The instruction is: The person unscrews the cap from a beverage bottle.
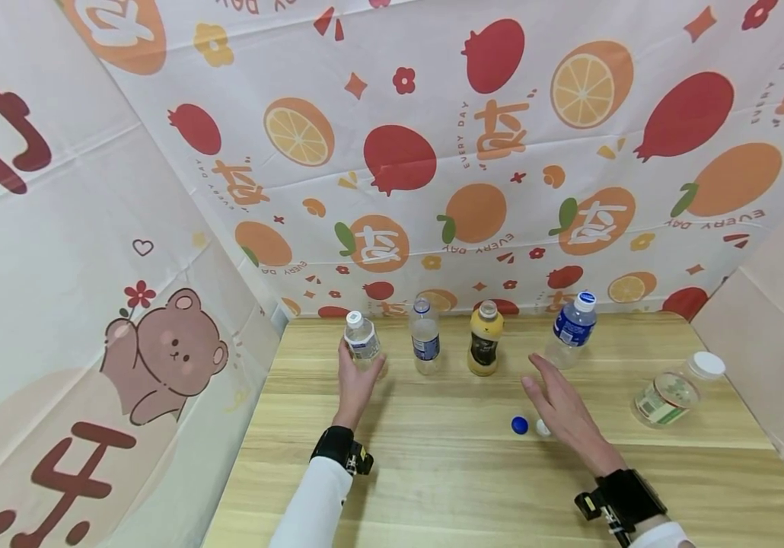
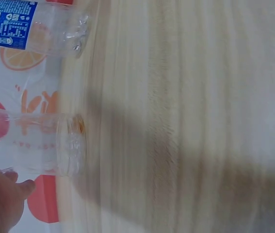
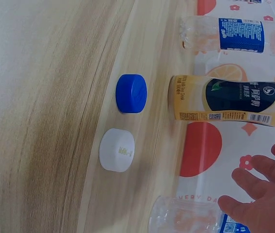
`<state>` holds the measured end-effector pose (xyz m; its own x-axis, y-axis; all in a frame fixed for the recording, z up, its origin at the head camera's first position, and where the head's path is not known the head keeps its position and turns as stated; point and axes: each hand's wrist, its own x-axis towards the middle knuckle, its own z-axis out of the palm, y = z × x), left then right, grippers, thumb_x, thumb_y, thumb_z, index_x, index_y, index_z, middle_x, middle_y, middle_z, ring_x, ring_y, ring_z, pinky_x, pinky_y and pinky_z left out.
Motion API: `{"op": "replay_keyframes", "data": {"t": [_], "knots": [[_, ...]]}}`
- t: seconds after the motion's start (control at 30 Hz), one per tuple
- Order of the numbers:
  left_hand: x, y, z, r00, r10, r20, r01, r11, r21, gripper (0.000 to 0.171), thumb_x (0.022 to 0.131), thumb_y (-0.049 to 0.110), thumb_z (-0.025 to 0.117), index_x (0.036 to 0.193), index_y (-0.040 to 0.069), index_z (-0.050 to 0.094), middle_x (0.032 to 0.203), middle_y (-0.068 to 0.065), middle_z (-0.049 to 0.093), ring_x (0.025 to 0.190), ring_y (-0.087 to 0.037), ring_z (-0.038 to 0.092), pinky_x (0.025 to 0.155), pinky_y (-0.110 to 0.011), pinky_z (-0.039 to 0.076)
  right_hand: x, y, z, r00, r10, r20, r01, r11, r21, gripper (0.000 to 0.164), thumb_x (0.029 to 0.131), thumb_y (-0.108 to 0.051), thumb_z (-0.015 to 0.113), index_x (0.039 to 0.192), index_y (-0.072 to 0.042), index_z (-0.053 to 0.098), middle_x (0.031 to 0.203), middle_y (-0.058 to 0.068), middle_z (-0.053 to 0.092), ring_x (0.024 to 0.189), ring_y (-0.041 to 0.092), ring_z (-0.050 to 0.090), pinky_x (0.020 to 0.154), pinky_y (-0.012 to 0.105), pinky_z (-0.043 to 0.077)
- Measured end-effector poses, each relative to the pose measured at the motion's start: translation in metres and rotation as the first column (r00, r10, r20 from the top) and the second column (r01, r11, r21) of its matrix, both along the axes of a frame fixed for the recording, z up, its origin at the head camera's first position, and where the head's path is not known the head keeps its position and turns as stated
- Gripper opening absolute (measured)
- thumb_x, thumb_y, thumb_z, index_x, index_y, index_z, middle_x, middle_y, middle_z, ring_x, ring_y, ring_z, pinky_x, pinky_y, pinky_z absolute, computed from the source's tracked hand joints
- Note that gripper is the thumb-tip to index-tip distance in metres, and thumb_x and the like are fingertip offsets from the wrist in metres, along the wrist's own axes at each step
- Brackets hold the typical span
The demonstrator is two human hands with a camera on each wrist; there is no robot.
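Observation:
My left hand (image 1: 359,384) grips a clear plastic bottle (image 1: 363,342) with a white cap, upright at the left end of a row of bottles. In the left wrist view, my fingertips (image 2: 26,187) touch the side of that clear bottle (image 2: 35,145). My right hand (image 1: 563,407) holds nothing, its fingers spread over the table near a blue bottle cap (image 3: 131,93) and a white bottle cap (image 3: 117,150). Beyond the fingers stands a blue-labelled bottle (image 1: 573,332) with a blue-and-white cap. A yellow milk tea bottle (image 1: 484,342) without a cap stands left of that hand.
Between the gripped bottle and the yellow one stands another clear bottle (image 1: 425,342) with a blue label. A wide clear jar (image 1: 669,397) with a white lid is at the right. Behind the wooden table (image 1: 447,487) hangs a fruit-print cloth (image 1: 433,91).

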<state>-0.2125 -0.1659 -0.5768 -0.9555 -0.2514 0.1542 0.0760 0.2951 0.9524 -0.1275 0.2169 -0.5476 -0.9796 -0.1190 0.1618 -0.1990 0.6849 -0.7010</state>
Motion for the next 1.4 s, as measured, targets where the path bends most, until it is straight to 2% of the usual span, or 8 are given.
{"op": "replay_keyframes", "data": {"t": [0.1, 0.3, 0.47, 0.77, 0.93, 1.2, 1.4], "knots": [[-0.006, 0.002, 0.000, 1.000, 0.001, 0.016, -0.001, 1.000, 0.031, 0.101, 0.087, 0.024, 0.083, 0.163, 0.009, 0.019, 0.159, -0.020, 0.039, 0.147, -0.037, 0.036, 0.122, -0.054, 0.027, 0.000, 0.000, 0.000, 1.000, -0.004, 0.007, 0.004, 1.000, 0.001, 0.064, 0.112, -0.038, 0.040, 0.156, 0.007, 0.032, 0.159, 0.034, 0.033, 0.145, 0.054, 0.032, 0.115, 0.069, 0.027], [-0.015, 0.003, -0.002, 0.998, 0.051, 0.024, -0.052, 0.998, 0.024, 0.098, 0.086, 0.024, 0.084, 0.161, 0.009, 0.022, 0.150, -0.022, 0.049, 0.140, -0.039, 0.046, 0.119, -0.054, 0.033, 0.000, 0.000, 0.001, 1.000, -0.005, 0.021, 0.005, 1.000, 0.004, 0.065, 0.112, -0.040, 0.039, 0.157, 0.006, 0.030, 0.159, 0.034, 0.032, 0.145, 0.054, 0.031, 0.115, 0.069, 0.027], [-0.014, 0.004, 0.000, 0.998, 0.064, 0.016, -0.064, 0.998, 0.015, 0.095, 0.088, 0.023, 0.084, 0.160, 0.007, 0.024, 0.149, -0.024, 0.050, 0.138, -0.039, 0.047, 0.118, -0.054, 0.034, 0.000, 0.001, 0.001, 1.000, -0.008, 0.030, 0.008, 1.000, 0.003, 0.066, 0.112, -0.041, 0.038, 0.157, 0.007, 0.030, 0.159, 0.034, 0.031, 0.145, 0.054, 0.031, 0.115, 0.070, 0.026], [-0.009, 0.003, 0.000, 0.999, 0.048, 0.006, -0.048, 0.999, -0.004, 0.083, 0.091, 0.022, 0.082, 0.154, 0.002, 0.033, 0.144, -0.026, 0.053, 0.135, -0.042, 0.050, 0.115, -0.056, 0.038, 0.000, 0.000, 0.002, 1.000, -0.004, 0.016, 0.004, 1.000, -0.006, 0.065, 0.112, -0.039, 0.039, 0.157, 0.007, 0.030, 0.158, 0.035, 0.033, 0.144, 0.054, 0.032, 0.114, 0.070, 0.028], [0.000, 0.006, 0.001, 1.000, 0.012, -0.007, -0.012, 0.999, -0.036, 0.080, 0.087, 0.021, 0.085, 0.150, 0.000, 0.039, 0.140, -0.027, 0.057, 0.132, -0.043, 0.053, 0.114, -0.057, 0.039, 0.002, 0.000, 0.002, 1.000, -0.004, 0.008, 0.004, 1.000, -0.008, 0.064, 0.112, -0.039, 0.039, 0.156, 0.007, 0.031, 0.158, 0.035, 0.034, 0.144, 0.054, 0.033, 0.114, 0.070, 0.028], [0.021, 0.017, -0.001, 0.997, -0.059, -0.044, 0.054, 0.993, -0.103, 0.081, 0.080, 0.016, 0.090, 0.144, -0.005, 0.045, 0.137, -0.028, 0.059, 0.129, -0.045, 0.055, 0.112, -0.058, 0.041, 0.004, -0.002, 0.005, 1.000, 0.018, -0.012, -0.018, 1.000, -0.023, 0.060, 0.112, -0.033, 0.043, 0.155, 0.008, 0.034, 0.157, 0.034, 0.036, 0.143, 0.054, 0.034, 0.113, 0.070, 0.029], [0.035, 0.024, 0.001, 0.991, -0.107, -0.085, 0.089, 0.977, -0.195, 0.080, 0.077, 0.011, 0.091, 0.142, -0.005, 0.048, 0.136, -0.027, 0.060, 0.127, -0.045, 0.057, 0.110, -0.060, 0.043, 0.005, -0.007, 0.008, 1.000, 0.028, 0.002, -0.028, 0.999, -0.027, 0.061, 0.112, -0.035, 0.042, 0.156, 0.006, 0.033, 0.158, 0.033, 0.035, 0.145, 0.053, 0.033, 0.114, 0.070, 0.028]]}}
